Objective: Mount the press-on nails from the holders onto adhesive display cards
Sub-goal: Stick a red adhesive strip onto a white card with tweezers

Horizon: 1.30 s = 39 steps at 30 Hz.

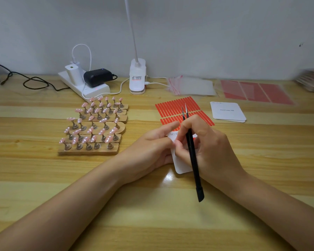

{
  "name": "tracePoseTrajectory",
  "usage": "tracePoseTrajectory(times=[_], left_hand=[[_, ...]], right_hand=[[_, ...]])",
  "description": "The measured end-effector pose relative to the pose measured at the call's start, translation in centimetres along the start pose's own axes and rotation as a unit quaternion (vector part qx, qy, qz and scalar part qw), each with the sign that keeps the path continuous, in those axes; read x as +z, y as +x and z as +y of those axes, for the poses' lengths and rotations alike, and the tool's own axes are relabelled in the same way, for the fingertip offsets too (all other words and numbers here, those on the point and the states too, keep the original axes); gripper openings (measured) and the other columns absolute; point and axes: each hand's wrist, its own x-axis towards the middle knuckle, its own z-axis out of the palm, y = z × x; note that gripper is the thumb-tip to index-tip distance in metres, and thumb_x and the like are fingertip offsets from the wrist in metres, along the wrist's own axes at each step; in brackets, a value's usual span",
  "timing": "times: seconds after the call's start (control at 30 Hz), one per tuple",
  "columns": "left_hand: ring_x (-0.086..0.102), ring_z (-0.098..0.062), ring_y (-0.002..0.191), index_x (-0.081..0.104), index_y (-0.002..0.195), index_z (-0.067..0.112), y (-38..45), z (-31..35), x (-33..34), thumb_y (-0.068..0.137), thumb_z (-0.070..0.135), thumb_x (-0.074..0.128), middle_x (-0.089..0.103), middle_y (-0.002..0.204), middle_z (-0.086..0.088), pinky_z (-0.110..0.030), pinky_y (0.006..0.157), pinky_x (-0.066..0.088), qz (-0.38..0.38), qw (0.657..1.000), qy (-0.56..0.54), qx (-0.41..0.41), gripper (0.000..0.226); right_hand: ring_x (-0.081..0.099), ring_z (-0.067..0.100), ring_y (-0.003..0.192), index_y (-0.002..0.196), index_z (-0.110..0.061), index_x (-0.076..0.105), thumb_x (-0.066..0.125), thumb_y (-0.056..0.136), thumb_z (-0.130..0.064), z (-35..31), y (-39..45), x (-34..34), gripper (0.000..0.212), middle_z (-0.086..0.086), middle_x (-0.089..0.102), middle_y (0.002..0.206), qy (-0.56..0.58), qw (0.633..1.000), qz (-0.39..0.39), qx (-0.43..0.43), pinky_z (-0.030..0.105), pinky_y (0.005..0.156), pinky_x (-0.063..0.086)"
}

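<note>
Nail holders (pixel 93 127) left of both hands — strip sheet (pixel 172 107) behind them (card stack (pixel 227 113) further right).

Pink shiny nails (pixel 105 121) are sitting on light brown wood holders (pixel 91 151). Red strips (pixel 172 106) are showing in rows. The card (pixel 181 165) is looking white. The tweezers (pixel 193 156) are black. The table (pixel 43 178) is showing yellow-brown stripes.

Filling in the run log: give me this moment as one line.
left hand: holds white card | right hand: grips tweezers, works on card | nails: on holders | red strip sheet: behind hands
</note>
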Motion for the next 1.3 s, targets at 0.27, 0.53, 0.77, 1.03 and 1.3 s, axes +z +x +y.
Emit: tracePoseTrajectory(times=[0.27,0.53,0.77,1.03,1.3], left_hand=[[0.06,-0.024,0.111,0.035,0.141,0.01,0.0,0.0,0.0,0.092,-0.009,0.027,0.06,0.123,-0.021,-0.032,0.093,0.05,0.002,1.0,0.002,0.002,0.054],[0.06,-0.024,0.109,0.031,0.144,0.012,0.0,-0.1,0.0,0.092,-0.01,0.027,0.057,0.128,-0.019,-0.033,0.093,0.05,0.015,1.0,0.006,0.001,0.056],[0.063,-0.022,0.102,0.032,0.143,0.009,0.0,0.0,0.1,0.092,-0.011,0.027,0.059,0.124,-0.018,-0.031,0.085,0.053,0.032,0.999,-0.024,0.0,0.055],[0.068,-0.022,0.092,0.033,0.142,0.01,0.0,0.1,0.2,0.094,-0.004,0.035,0.058,0.124,-0.02,-0.032,0.083,0.055,0.041,0.998,-0.042,-0.004,0.05],[0.069,-0.017,0.088,0.036,0.139,0.009,-0.1,0.1,0.3,0.093,-0.01,0.033,0.062,0.118,-0.012,-0.028,0.076,0.057,0.045,0.998,-0.037,-0.001,0.05]], right_hand=[[0.054,0.014,0.058,0.083,-0.006,0.053,0.064,0.076,-0.003,0.0,0.0,-0.1,0.014,0.001,0.057,0.07,0.021,1.0,0.01,-0.002,0.029,0.054,0.046],[0.057,0.014,0.062,0.083,-0.014,0.049,0.066,0.072,-0.001,-0.1,-0.1,-0.2,0.023,0.0,0.059,0.069,0.073,0.996,0.018,0.054,0.022,0.056,0.048],[0.057,0.013,0.058,0.081,-0.02,0.047,0.068,0.071,0.007,-0.3,0.1,-0.5,0.035,-0.002,0.058,0.068,0.089,0.991,0.022,0.096,0.019,0.054,0.046],[0.057,0.015,0.056,0.079,-0.02,0.045,0.067,0.072,0.005,-0.5,0.1,-0.6,0.034,-0.002,0.058,0.068,0.108,0.986,0.023,0.123,0.029,0.054,0.047],[0.056,0.015,0.06,0.079,-0.016,0.046,0.068,0.071,0.007,-0.4,0.0,-1.1,0.033,-0.003,0.058,0.067,0.101,0.985,0.031,0.136,0.026,0.059,0.048]])
